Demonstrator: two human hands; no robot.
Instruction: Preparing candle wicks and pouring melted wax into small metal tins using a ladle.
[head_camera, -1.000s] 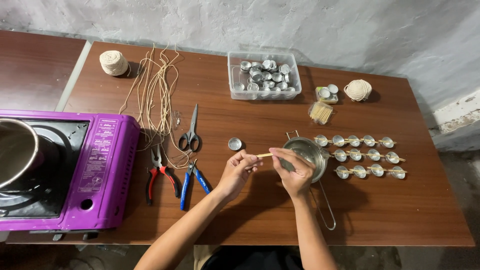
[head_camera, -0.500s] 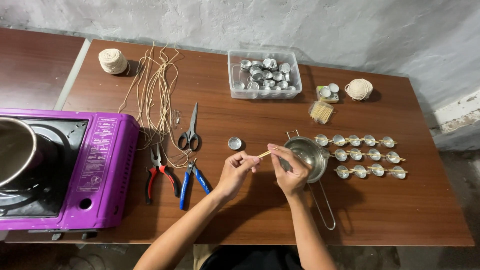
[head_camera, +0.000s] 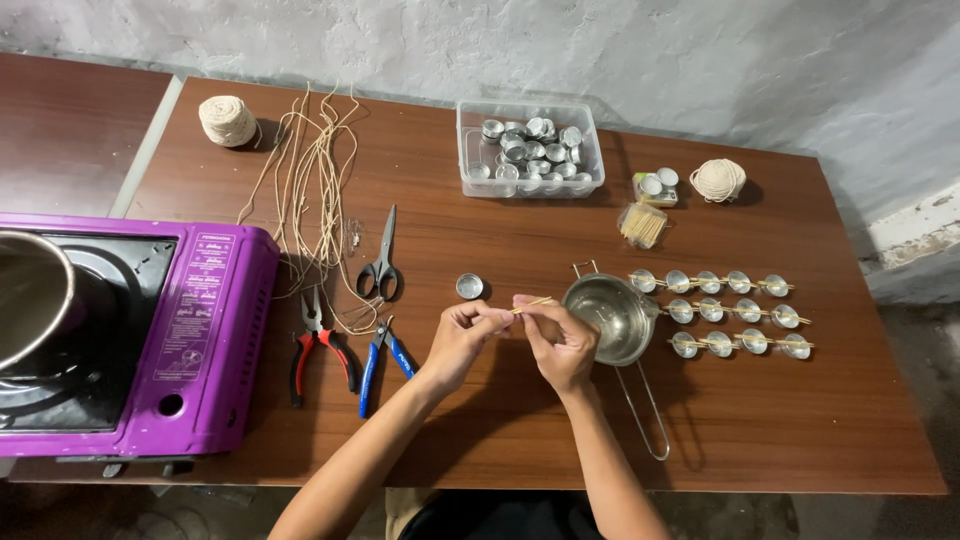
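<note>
A: Left hand (head_camera: 462, 335) and right hand (head_camera: 560, 340)?
B: Both pinch one thin wooden stick (head_camera: 533, 303) above the table (head_camera: 480, 440), beside the small steel pot (head_camera: 607, 318).
A: Technique?
B: Light, level fingertip grip; avoid snapping.

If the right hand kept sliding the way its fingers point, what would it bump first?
The right hand points up-left, so probably the left hand's fingertips on the thin stick; beyond them, the small tin cup.
</note>
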